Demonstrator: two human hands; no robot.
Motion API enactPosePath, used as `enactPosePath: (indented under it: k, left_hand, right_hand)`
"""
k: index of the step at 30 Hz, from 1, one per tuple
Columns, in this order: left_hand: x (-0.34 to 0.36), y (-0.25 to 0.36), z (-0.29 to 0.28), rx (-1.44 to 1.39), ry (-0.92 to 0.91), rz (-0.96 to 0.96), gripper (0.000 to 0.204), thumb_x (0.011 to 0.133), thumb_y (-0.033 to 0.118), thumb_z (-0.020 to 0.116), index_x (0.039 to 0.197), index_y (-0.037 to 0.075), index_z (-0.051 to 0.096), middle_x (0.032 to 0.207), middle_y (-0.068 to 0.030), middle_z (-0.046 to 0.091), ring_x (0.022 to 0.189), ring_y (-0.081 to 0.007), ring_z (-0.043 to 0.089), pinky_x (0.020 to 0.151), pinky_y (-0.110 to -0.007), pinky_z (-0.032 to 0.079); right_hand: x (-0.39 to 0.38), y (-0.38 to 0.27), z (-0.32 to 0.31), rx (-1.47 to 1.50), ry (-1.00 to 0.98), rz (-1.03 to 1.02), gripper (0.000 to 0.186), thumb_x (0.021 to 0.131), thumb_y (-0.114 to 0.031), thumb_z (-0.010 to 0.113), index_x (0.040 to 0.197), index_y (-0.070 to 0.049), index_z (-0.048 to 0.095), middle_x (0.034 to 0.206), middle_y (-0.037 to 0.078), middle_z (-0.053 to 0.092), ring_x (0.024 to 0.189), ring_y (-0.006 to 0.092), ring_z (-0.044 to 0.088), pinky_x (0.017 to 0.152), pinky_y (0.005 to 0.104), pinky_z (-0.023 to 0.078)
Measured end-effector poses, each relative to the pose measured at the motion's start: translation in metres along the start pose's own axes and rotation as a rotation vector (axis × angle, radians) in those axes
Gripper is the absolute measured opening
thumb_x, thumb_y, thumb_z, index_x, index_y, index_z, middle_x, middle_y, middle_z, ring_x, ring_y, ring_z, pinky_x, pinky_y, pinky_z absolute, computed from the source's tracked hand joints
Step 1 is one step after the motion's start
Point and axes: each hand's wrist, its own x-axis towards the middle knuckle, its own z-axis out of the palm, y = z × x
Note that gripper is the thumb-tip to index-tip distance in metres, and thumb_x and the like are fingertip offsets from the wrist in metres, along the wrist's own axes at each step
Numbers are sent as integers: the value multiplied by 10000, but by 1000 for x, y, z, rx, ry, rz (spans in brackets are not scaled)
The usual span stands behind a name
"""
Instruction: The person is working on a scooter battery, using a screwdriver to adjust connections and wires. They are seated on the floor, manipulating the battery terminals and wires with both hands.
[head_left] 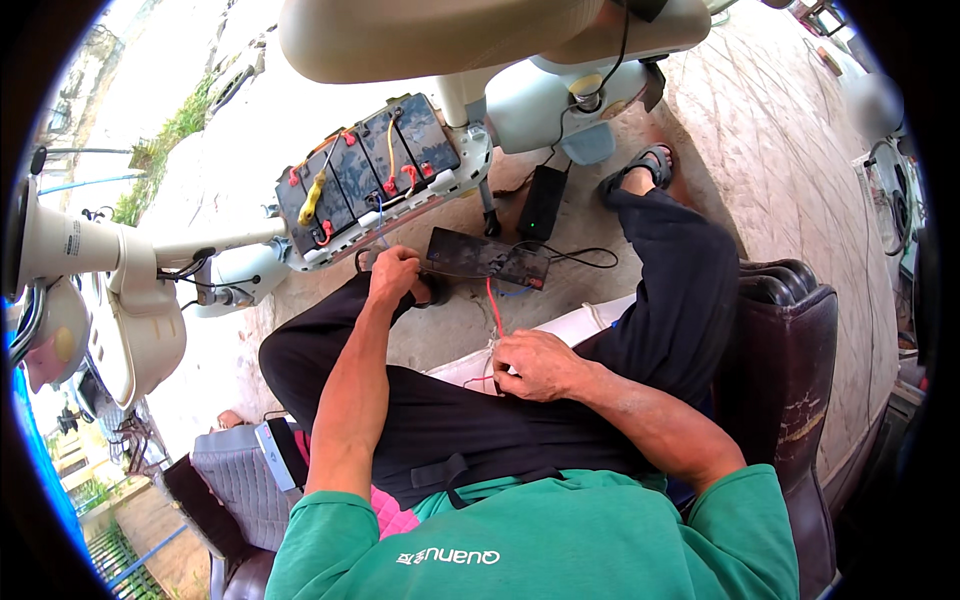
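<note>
My left hand (396, 272) is closed in a pinch beside the left end of a black battery (462, 252) on the ground. A thin wire appears to run from its fingertips over the battery; what exactly they grip is too small to tell. From the battery's right part, a red wire (494, 308) rises to my right hand (537, 365). That hand is closed around the wire's near end, above my lap, with thin wire strands below the fingers. Up and left, a row of dark batteries (370, 172) with red and yellow leads sits in a vehicle's open tray.
A black charger box (543, 203) with a small green light lies beyond the battery, its black cable (590, 255) looping right. The vehicle's beige seat (440, 40) overhangs the top. A dark leather chair (775, 400) is at my right, a grey quilted seat (235, 480) at my left.
</note>
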Motion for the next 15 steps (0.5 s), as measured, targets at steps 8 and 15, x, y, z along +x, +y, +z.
enactPosePath:
  k: [8,15]
  left_hand:
    - [-6,6,2,53,-105,-33,220,887,112,671,1057,-10,737,871,-95,744,764,-176,707,722,-306,563]
    - [-7,6,5,120,-150,-36,274,891,181,683,1101,16,742,937,-130,767,809,-220,738,771,-345,583]
  right_hand:
    - [2,3,1,30,-55,29,182,834,-213,650,821,-35,690,890,149,701,921,360,651,840,462,515]
    - [2,7,3,31,-71,37,163,860,-208,647,838,-52,689,891,128,689,924,337,649,853,438,511]
